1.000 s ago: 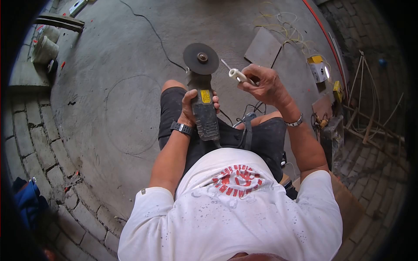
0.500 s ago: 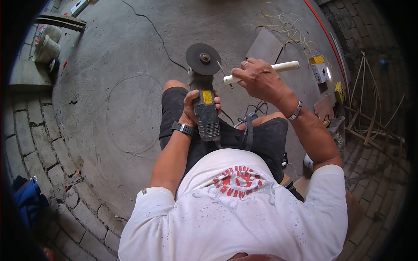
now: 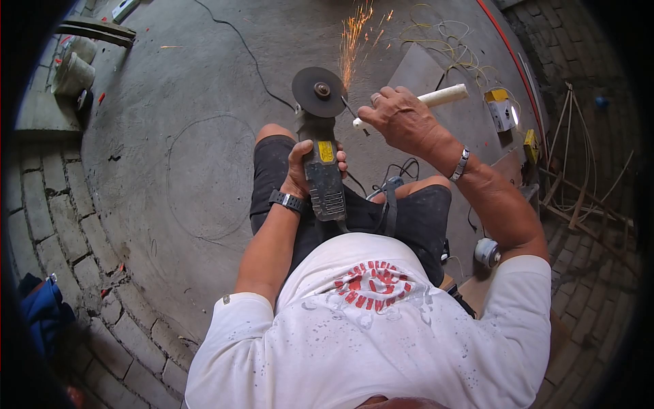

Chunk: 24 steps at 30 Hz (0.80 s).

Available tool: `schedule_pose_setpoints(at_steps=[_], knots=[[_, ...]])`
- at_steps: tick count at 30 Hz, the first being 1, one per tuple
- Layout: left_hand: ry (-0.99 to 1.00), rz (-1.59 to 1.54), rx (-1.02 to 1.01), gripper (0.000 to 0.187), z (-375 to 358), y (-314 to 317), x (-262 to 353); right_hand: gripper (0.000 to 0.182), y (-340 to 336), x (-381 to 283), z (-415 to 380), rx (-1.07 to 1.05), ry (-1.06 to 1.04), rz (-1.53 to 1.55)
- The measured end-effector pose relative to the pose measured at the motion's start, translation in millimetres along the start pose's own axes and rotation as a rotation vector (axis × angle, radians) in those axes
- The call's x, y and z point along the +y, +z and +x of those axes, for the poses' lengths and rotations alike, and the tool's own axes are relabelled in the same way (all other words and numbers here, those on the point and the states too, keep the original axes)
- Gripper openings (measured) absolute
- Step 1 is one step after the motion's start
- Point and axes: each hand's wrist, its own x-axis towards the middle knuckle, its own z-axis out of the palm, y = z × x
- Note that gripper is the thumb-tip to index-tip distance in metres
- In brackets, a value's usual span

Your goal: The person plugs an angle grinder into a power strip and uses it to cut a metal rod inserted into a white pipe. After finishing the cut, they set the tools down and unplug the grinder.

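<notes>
My left hand (image 3: 300, 170) is wrapped round the body of a dark angle grinder (image 3: 325, 184) with a yellow label, held above my lap. The grinder's grey disc (image 3: 317, 91) points away from me. My right hand (image 3: 403, 123) is closed round a white tube (image 3: 444, 96) with a thin metal rod (image 3: 349, 108) sticking out near its left end. This rod meets the disc's right edge, where orange sparks (image 3: 351, 41) fly off toward the top of the view.
A dark cable (image 3: 238, 41) runs across the concrete floor. At the right lie a grey board (image 3: 417, 72), tangled yellow wire (image 3: 463, 58), a yellow and white box (image 3: 501, 109) and thin wooden sticks (image 3: 579, 198). Buckets (image 3: 73, 75) stand at the upper left.
My right hand has tilted the white tube, bringing the rod against the disc's edge. Sparks have appeared. My right elbow has moved slightly outward, while the grinder has barely moved.
</notes>
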Motion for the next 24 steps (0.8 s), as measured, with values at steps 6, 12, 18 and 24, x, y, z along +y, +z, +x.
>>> schedule_pose_setpoints(at_steps=[6, 12, 18, 24], knots=[[-0.006, 0.000, 0.018, 0.062, -1, 0, 1, 0.011, -8, 1, 3, -0.053, -0.050, -0.053], [0.000, 0.012, 0.029, 0.064, -1, -1, 0, 0.006, -14, 1, 8, -0.077, -0.089, -0.097], [0.009, 0.025, 0.025, 0.063, -1, -1, 0, 0.003, -16, -7, 12, -0.076, -0.082, -0.220], [0.008, 0.026, 0.026, 0.063, 0, -4, 0, 0.004, -8, -16, 17, -0.056, -0.077, -0.326]])
